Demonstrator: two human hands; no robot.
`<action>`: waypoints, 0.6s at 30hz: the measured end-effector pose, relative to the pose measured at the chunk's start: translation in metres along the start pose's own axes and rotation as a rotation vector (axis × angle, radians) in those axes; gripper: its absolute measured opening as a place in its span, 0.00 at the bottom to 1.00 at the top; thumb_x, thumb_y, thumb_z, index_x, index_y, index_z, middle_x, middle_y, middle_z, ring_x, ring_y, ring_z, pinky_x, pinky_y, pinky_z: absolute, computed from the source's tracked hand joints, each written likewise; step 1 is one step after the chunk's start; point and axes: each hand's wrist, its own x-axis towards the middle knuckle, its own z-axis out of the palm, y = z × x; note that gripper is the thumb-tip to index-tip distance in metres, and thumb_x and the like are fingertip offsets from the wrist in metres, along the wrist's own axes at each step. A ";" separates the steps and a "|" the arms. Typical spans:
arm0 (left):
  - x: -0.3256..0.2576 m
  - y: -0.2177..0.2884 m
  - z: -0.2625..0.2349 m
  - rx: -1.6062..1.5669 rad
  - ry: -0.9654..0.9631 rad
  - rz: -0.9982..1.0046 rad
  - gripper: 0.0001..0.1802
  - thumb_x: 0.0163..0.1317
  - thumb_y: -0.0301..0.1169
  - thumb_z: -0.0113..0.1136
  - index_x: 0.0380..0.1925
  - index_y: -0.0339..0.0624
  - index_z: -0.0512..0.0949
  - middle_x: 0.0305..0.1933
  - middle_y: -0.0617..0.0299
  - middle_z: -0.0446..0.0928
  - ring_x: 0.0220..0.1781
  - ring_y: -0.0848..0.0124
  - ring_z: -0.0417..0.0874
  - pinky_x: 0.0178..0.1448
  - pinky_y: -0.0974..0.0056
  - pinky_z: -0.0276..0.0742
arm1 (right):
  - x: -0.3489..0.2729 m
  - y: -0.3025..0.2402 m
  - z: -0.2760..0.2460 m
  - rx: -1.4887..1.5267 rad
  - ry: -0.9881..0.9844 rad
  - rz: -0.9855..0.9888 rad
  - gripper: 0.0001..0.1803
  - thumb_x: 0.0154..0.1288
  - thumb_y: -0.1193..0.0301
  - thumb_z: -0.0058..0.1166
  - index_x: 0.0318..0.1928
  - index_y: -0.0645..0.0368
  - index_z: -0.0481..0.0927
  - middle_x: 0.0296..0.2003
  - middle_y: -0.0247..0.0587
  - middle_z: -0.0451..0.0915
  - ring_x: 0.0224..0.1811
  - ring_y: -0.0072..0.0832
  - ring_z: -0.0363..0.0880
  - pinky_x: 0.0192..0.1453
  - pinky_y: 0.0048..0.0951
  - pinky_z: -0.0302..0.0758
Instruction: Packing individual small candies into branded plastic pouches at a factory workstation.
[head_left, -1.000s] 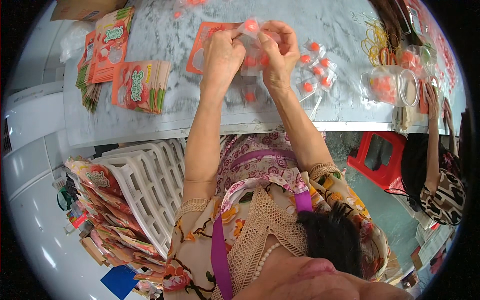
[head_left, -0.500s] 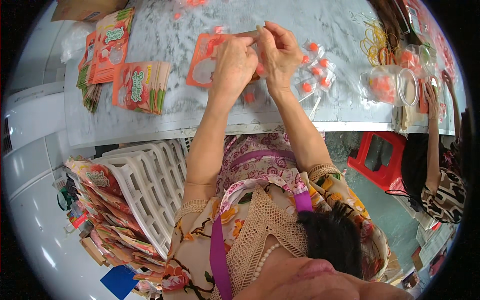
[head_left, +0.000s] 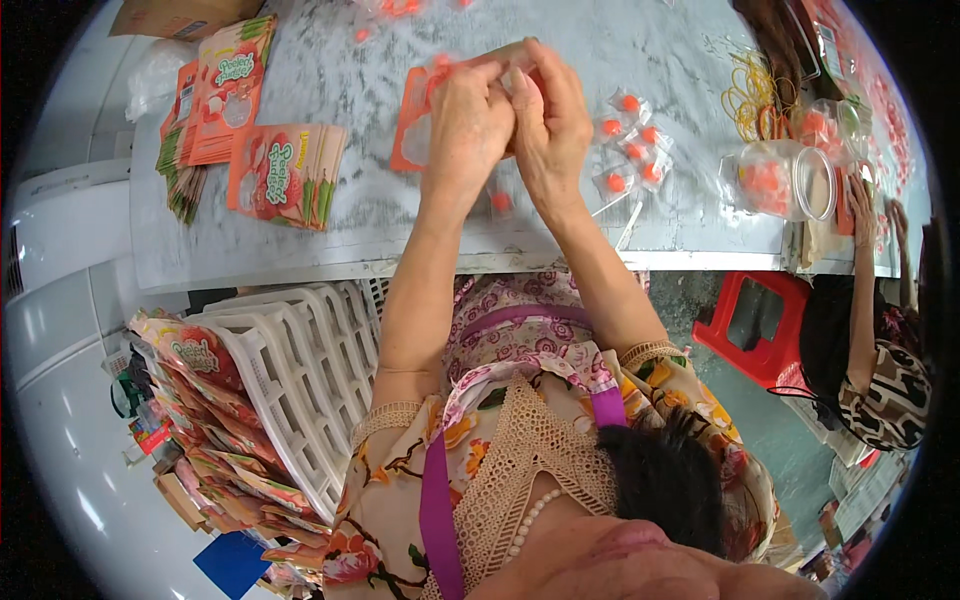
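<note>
A flat red-orange pouch with a pale oval window lies under my hands on the table, partly hidden by them. My left hand is closed at its upper part, fingers bent inward. Beside it, touching, my right hand is closed with thumb and forefinger pinching the pouch's end. The fingertips meet at the far side, where their exact grip is partly hidden. Right of my right hand are several small clear packets with red-orange balls inside. One more such packet lies just below my hands.
Stacked printed pouches stand at the left. At the right are a clear jar of red-orange balls, yellow rubber bands, and another person's hand. White crates and a red stool stand below the table edge.
My two hands have come closer together, the left shifting slightly right with the pouch. My right hand's fingers have folded in toward the left's.
</note>
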 end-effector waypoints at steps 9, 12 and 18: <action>-0.009 -0.031 0.020 -0.057 0.115 0.217 0.16 0.60 0.22 0.47 0.46 0.31 0.79 0.42 0.37 0.79 0.47 0.45 0.80 0.50 0.51 0.76 | 0.005 0.007 -0.013 -0.207 -0.139 -0.060 0.18 0.69 0.74 0.45 0.57 0.63 0.71 0.56 0.51 0.74 0.59 0.49 0.69 0.64 0.45 0.63; -0.007 -0.022 0.002 -0.126 0.101 0.162 0.17 0.62 0.23 0.46 0.47 0.32 0.79 0.39 0.40 0.81 0.44 0.47 0.82 0.49 0.54 0.77 | 0.013 0.002 -0.006 -0.300 -0.298 -0.097 0.22 0.69 0.67 0.44 0.62 0.59 0.69 0.64 0.53 0.68 0.67 0.57 0.59 0.71 0.56 0.49; -0.007 0.005 -0.047 -0.224 -0.005 -0.234 0.18 0.65 0.26 0.43 0.49 0.35 0.79 0.34 0.50 0.85 0.32 0.65 0.85 0.41 0.61 0.80 | 0.035 -0.012 0.029 -0.272 -0.339 -0.190 0.30 0.69 0.55 0.50 0.65 0.60 0.67 0.62 0.57 0.69 0.68 0.46 0.63 0.70 0.48 0.58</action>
